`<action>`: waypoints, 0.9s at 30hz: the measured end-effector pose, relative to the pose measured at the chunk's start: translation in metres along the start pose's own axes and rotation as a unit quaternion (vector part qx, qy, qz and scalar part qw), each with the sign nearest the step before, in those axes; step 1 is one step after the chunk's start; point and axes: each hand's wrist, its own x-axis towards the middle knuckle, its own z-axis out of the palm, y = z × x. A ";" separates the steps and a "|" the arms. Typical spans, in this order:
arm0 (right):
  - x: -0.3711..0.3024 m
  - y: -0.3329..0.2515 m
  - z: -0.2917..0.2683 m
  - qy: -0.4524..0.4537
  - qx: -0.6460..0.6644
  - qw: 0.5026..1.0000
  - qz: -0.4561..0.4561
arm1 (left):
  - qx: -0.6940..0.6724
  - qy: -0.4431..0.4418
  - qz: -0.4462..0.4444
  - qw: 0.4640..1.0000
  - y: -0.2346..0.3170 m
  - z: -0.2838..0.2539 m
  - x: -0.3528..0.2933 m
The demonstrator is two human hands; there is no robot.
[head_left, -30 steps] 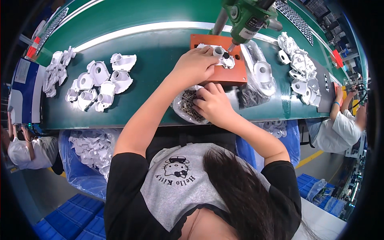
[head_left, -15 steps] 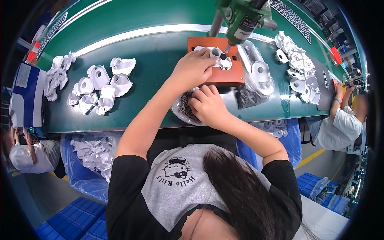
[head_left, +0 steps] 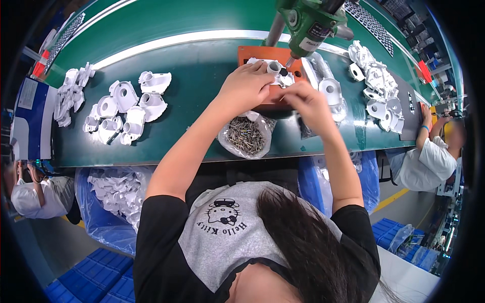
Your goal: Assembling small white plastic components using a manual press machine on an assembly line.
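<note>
A white plastic housing [head_left: 273, 67] with a round tube and a dark spot beside it lies on an orange block fixture [head_left: 248, 52]. My left hand [head_left: 245, 87] holds the housing from its left side, fingers curled over it. At the housing's near right edge is my right hand [head_left: 311, 106], blurred a little, its fingertips pinched together. Whatever they hold is too small to make out. Just above the housing stands the tip of a green screwdriving machine [head_left: 305, 31]. An open clear bag of small metal screws [head_left: 246, 135] sits in front of the fixture.
White housings lie in groups at the left [head_left: 126, 108] and right [head_left: 381, 83]. Right of the fixture, a clear plastic bag carries another housing [head_left: 330, 91]. Lined bins of white parts [head_left: 116, 194] stand below the table edge. Other people work at both far sides.
My right hand has moved from the screw bag up and right to the housing on the fixture, uncovering the screws. My left hand has stayed on the housing.
</note>
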 end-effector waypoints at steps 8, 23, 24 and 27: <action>0.047 0.038 -0.018 0.111 -0.065 0.991 0.038 | -0.018 0.061 0.025 0.998 -0.001 0.009 0.001; 0.052 0.050 -0.028 0.076 -0.021 0.996 0.041 | -0.024 0.000 -0.010 1.000 0.002 0.001 0.001; 0.051 0.042 -0.024 0.079 0.007 0.996 0.035 | -0.023 0.003 -0.008 1.000 0.002 0.000 0.001; 0.047 0.031 -0.015 0.109 0.059 0.989 0.083 | -0.022 0.005 -0.011 1.000 0.002 0.001 0.000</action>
